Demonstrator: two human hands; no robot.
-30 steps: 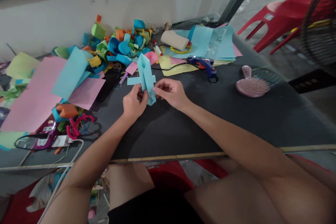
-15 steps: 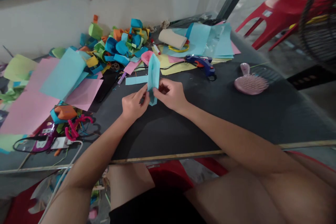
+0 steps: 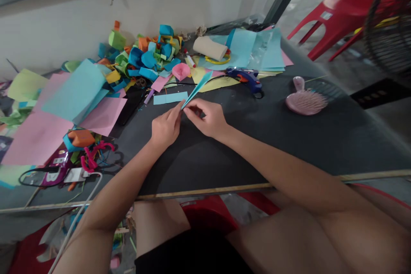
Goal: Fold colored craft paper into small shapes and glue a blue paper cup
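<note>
A folded light-blue sheet of paper (image 3: 198, 87) is held up over the dark table, seen nearly edge-on and slanting up to the right. My left hand (image 3: 165, 127) pinches its lower end from the left. On the other side, the closed thumb and fingers of my right hand (image 3: 207, 115) grip the same lower end; the fingertips partly hide it. Just beyond my left hand lies a flat light-blue paper strip (image 3: 170, 98). A pink folded paper piece (image 3: 181, 71) rests farther back.
Behind my hands are a pile of coloured paper pieces (image 3: 144, 58), a blue glue gun (image 3: 245, 76) and a cardboard roll (image 3: 209, 48). A pink hairbrush (image 3: 305, 102) lies to the right. Coloured sheets (image 3: 41, 124) and pink-handled pliers (image 3: 93, 156) are at left.
The folded paper has turned from showing its open face upright to a thin, edge-on slant toward the right. The pink folded piece behind it is now fully visible. Both hands keep their hold.
</note>
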